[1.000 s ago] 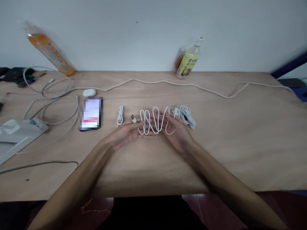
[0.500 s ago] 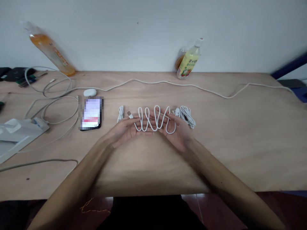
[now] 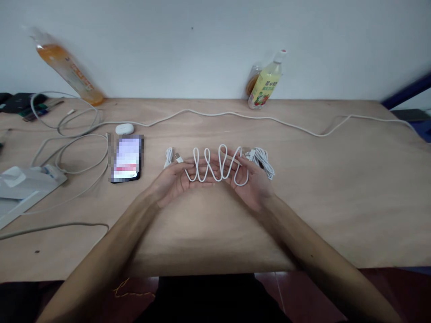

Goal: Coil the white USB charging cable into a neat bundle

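A white USB cable (image 3: 218, 180), bent into several upright loops, stretches between my two hands over the table. My left hand (image 3: 168, 183) grips its left end with the thumb on top, and the USB plug (image 3: 178, 158) sticks out past the thumb. My right hand (image 3: 253, 185) has its thumb over the loops at the other end. The fingers of both hands lie behind and under the loops, close together in the middle. Just beyond my left hand lies a small white cable bundle (image 3: 169, 155). A larger white cable bundle (image 3: 263, 161) rests beyond my right hand.
On the left are a phone (image 3: 128, 157), a white earbud case (image 3: 124, 129), loose cables and a white box (image 3: 20, 190). An orange drink bottle (image 3: 67, 72) and a yellow drink bottle (image 3: 266, 85) lean by the wall. One long cable (image 3: 232, 114) crosses the table's back.
The loops are spread slightly wider between my hands. The USB plug has turned and shifted a little to the left. My view has also moved slightly.
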`<control>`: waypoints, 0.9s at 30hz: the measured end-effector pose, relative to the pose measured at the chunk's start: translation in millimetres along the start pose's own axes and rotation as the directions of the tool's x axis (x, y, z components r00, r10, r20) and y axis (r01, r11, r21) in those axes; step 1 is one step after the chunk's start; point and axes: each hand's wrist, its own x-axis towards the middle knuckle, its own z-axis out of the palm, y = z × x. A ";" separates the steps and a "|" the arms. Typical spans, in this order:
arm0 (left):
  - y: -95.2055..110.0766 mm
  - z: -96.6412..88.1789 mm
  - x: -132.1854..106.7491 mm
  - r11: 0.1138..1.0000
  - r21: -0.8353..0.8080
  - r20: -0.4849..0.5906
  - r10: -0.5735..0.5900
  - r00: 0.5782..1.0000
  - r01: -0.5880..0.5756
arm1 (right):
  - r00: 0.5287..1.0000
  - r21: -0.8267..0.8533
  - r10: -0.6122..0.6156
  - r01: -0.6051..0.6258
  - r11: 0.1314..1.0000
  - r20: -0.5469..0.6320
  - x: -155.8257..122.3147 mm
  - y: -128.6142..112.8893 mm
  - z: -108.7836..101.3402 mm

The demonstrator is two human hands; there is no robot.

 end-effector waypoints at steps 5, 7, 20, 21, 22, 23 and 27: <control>1.8 -2.7 0.9 1.000 0.026 0.025 0.016 1.000 -0.017 | 1.000 0.008 0.002 -0.002 1.000 -0.003 -0.7 0.0 1.7; 1.7 -3.1 1.3 0.999 0.026 0.024 0.033 0.999 -0.033 | 1.000 0.006 -0.006 0.006 1.000 0.006 -0.8 0.4 1.7; 1.2 3.5 0.0 0.999 0.012 -0.066 0.038 0.997 -0.038 | 0.999 -0.023 0.020 -0.019 1.000 0.047 -0.5 2.2 2.4; 0.9 3.0 0.2 0.999 0.008 -0.066 0.038 0.997 -0.037 | 0.999 -0.022 0.022 -0.021 1.000 0.050 -1.1 1.9 2.9; 0.4 2.3 0.5 0.999 0.003 -0.064 0.038 0.997 -0.038 | 0.998 -0.020 0.022 -0.021 1.000 0.052 -1.7 1.8 3.3; -0.2 1.5 0.7 0.999 -0.003 -0.056 0.038 0.998 -0.038 | 0.998 -0.016 0.019 -0.018 1.000 0.054 -2.1 1.9 3.6; -2.1 -0.7 1.4 0.999 -0.018 0.000 0.044 0.999 -0.044 | 0.998 -0.009 0.023 -0.023 1.000 0.064 -1.8 4.5 3.3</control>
